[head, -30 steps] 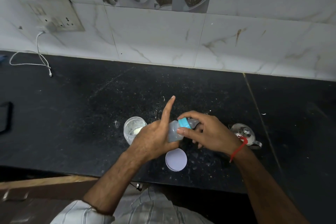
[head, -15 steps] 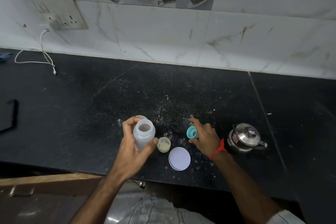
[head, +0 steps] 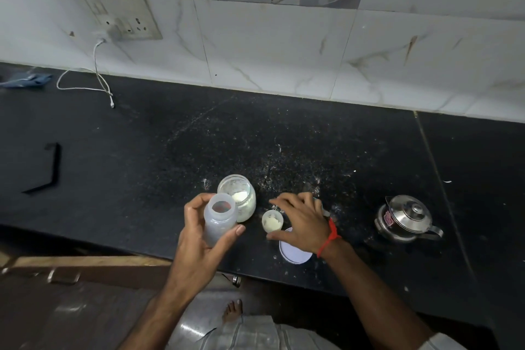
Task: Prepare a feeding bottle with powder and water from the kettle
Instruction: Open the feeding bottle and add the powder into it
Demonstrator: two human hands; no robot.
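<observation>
Head view shows the left hand (head: 199, 239) wrapped around a translucent, uncapped feeding bottle (head: 220, 219), upright; just right, the right hand (head: 302, 221) spreads open-fingered around a small powder-filled cup (head: 272, 221).

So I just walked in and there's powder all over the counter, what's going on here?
A person is making up a feeding bottle. The left hand holds the open bottle upright above the black counter. The right hand is closing around a small cup of powder, beside an open powder jar. A white lid lies flat near the counter's edge. The steel kettle stands untouched, lid on, to the right.
</observation>
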